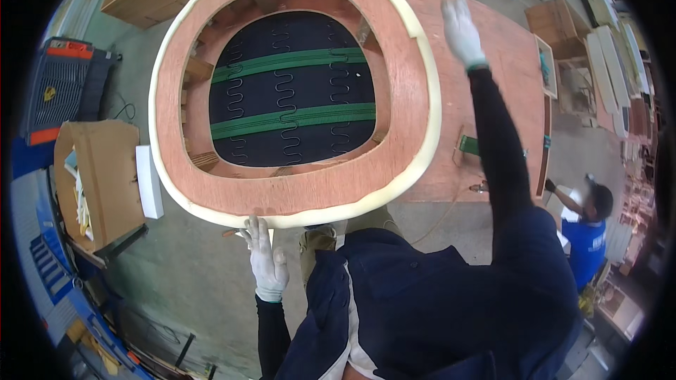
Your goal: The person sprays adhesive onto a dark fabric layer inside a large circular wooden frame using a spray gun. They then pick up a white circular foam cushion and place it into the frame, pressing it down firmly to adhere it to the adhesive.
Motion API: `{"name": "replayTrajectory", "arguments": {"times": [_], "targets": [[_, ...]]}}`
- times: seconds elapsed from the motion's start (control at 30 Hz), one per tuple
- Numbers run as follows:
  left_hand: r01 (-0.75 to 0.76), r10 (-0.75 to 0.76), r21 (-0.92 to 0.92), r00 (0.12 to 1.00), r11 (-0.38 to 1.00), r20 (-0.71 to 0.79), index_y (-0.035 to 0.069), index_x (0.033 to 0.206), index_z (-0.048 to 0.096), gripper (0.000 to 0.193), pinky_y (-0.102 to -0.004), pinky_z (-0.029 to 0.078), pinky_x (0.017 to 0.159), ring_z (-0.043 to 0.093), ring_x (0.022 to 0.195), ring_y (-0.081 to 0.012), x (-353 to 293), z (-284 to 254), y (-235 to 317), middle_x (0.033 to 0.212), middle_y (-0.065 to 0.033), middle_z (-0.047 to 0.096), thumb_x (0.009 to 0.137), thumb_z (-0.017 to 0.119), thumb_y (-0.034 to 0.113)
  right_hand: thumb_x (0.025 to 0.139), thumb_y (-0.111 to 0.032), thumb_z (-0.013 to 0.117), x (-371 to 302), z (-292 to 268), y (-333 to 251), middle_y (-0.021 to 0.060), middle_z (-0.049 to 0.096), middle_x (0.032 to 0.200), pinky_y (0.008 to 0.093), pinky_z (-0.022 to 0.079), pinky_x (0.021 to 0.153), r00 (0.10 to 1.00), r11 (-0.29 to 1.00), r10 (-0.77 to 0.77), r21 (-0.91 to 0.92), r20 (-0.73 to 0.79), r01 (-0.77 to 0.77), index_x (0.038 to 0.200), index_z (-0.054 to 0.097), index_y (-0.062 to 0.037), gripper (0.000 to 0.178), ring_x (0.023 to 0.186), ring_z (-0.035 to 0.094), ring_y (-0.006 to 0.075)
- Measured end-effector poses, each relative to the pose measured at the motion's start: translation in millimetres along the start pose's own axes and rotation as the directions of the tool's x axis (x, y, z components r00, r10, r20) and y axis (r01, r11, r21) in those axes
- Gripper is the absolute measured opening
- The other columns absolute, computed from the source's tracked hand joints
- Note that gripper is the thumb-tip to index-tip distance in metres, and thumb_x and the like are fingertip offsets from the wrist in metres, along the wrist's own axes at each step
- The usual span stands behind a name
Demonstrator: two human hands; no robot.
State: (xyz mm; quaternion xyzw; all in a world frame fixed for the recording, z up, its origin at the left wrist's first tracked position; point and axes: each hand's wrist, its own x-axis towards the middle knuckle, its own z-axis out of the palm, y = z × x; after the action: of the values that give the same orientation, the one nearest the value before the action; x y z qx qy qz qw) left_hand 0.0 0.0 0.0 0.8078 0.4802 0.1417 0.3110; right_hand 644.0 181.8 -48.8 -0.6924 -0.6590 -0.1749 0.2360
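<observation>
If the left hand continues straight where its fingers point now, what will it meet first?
The left hand would most likely meet the cream foam edging around the rounded wooden frame; hand and foam overlap in view, perhaps touching, but depth is unclear.

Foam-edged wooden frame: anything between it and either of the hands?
Nothing visible. The left hand reaches the foam-edged wooden frame at its near edge; the right hand is off to its right, with only the reddish board showing in the gap.
</observation>
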Motion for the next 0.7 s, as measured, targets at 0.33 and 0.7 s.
{"name": "replayTrajectory", "arguments": {"times": [0.33, 0.7], "targets": [[-0.184, 0.185, -0.26, 0.983, 0.948, -0.022, -0.003, 0.156, 0.026, 0.073, -0.0529, 0.017, 0.122, 0.022, 0.15, -0.0466, -8, -32, -23, 0.161, -0.0316, 0.022, 0.105, 0.036, 0.048, 0.103, -0.057, 0.036, -149, -119, -155, 0.0332, 0.012, 0.162, 0.0502, 0.013, 0.124, 0.661, 0.605, 0.746, -0.497, 0.082, -0.622, 0.156, 0.011, 0.0074, 0.088, 0.152, 0.013, 0.0439], [-0.238, 0.227, -0.257, 0.971, 0.937, -0.073, -0.007, 0.154, 0.026, 0.065, -0.0504, 0.021, 0.121, 0.02, 0.15, -0.0467, -26, -74, -78, 0.161, -0.0307, 0.022, 0.101, 0.043, 0.026, 0.099, -0.054, 0.047, -194, -90, -367, 0.0331, 0.015, 0.161, 0.0636, 0.005, 0.119, 0.782, 0.736, 0.621, -0.301, -0.058, -0.607, 0.154, 0.016, 0.0117, 0.091, 0.151, 0.009, 0.0477]]}}
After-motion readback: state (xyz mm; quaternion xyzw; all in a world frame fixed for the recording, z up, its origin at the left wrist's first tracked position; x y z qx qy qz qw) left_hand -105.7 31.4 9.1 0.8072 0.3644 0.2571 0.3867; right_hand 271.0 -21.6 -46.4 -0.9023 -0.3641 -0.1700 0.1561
